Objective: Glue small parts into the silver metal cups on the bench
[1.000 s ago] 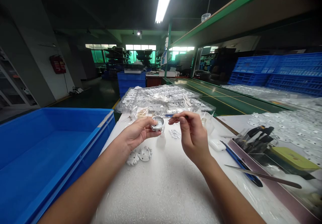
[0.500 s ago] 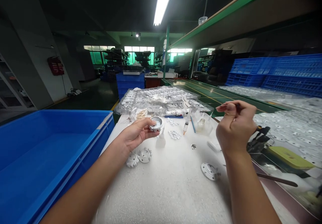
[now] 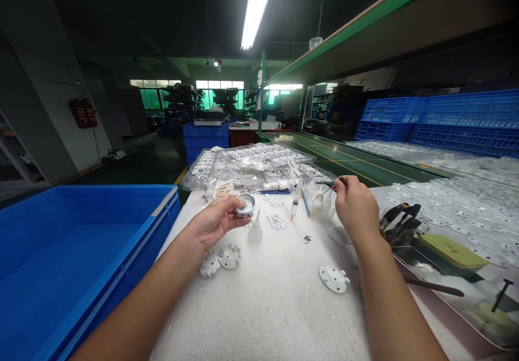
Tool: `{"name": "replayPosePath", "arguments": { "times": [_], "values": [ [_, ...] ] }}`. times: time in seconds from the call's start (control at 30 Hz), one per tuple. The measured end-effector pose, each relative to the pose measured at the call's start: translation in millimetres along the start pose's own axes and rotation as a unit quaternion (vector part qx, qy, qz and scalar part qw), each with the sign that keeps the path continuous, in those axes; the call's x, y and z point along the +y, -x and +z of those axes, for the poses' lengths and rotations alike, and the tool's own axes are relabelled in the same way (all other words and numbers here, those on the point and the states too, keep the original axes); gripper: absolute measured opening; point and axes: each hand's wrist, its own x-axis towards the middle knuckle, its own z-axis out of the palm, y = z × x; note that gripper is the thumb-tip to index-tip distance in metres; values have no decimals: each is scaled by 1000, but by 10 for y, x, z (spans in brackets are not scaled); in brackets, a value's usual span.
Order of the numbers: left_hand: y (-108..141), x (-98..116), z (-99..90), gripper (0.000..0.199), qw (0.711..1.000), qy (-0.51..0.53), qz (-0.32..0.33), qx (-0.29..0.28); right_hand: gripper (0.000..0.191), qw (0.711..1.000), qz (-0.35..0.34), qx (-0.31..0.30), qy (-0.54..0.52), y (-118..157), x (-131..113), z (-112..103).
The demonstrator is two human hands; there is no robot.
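Observation:
My left hand [image 3: 214,221] holds a small round silver cap part [image 3: 246,205] above the white foam mat [image 3: 267,296]. My right hand [image 3: 356,208] pinches a thin stick [image 3: 326,191] whose tip reaches toward a small clear container [image 3: 320,203] at the far side of the mat. A syringe [image 3: 295,201] lies just left of that container. Two white toothed round parts [image 3: 221,259] lie under my left wrist, and a white disc part [image 3: 333,278] lies by my right forearm.
A large blue crate [image 3: 73,253] stands at my left. Clear trays of small white parts [image 3: 251,164] lie beyond the mat. At right are a tray with dark-handled tools [image 3: 399,218], a yellow-green pad [image 3: 448,243] and piles of white parts [image 3: 458,199]. Blue crates [image 3: 438,118] are stacked far right.
My right hand swung from the cap out to the right, then came back forward to the small clear container with the stick. My left hand stayed put with the cap.

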Motion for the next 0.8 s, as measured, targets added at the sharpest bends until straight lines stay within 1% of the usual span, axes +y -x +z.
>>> {"name": "replayPosePath", "arguments": {
  "times": [0.1, 0.13, 0.2, 0.27, 0.3, 0.33, 0.4, 0.43, 0.5, 0.6, 0.67, 0.73, 0.8],
  "values": [
    [-4, 5, 4, 12, 999, -30, 19, 5, 27, 999, 2, -48, -7, 0, 42, 72],
    [-7, 6, 5, 13, 998, -45, 33, 7, 27, 999, -3, -53, -8, 3, 39, 88],
    [-11, 5, 6, 16, 995, -72, 69, 15, 32, 999, -28, -30, -15, 24, -22, 93],
    [-10, 0, 2, 21, 983, -117, 138, 33, 34, 996, -78, 18, -48, 77, -171, 59],
    [-3, -3, 1, 23, 969, -154, 187, 47, 33, 990, -113, 34, -79, 120, -277, 29],
    [9, -8, 1, 23, 948, -200, 240, 62, 30, 981, -151, 38, -117, 175, -397, -6],
    [50, -19, 13, 19, 894, -291, 332, 83, 27, 956, -223, 15, -191, 316, -654, -80],
    [76, -26, 27, 16, 871, -323, 360, 86, 27, 942, -255, -1, -219, 395, -775, -115],
    [129, -48, 68, 12, 851, -351, 383, 76, 29, 917, -305, -20, -258, 546, -975, -170],
    [184, -97, 136, 12, 839, -361, 403, 46, 30, 892, -342, -14, -295, 692, -1131, -214],
    [200, -130, 166, 14, 833, -368, 414, 23, 23, 889, -340, 4, -309, 721, -1156, -224],
    [209, -149, 181, 15, 827, -373, 420, 5, 17, 893, -325, 23, -311, 716, -1150, -227],
    [221, -140, 185, 19, 831, -372, 414, -12, 14, 895, -314, 37, -316, 701, -1138, -223]
  ]
}}
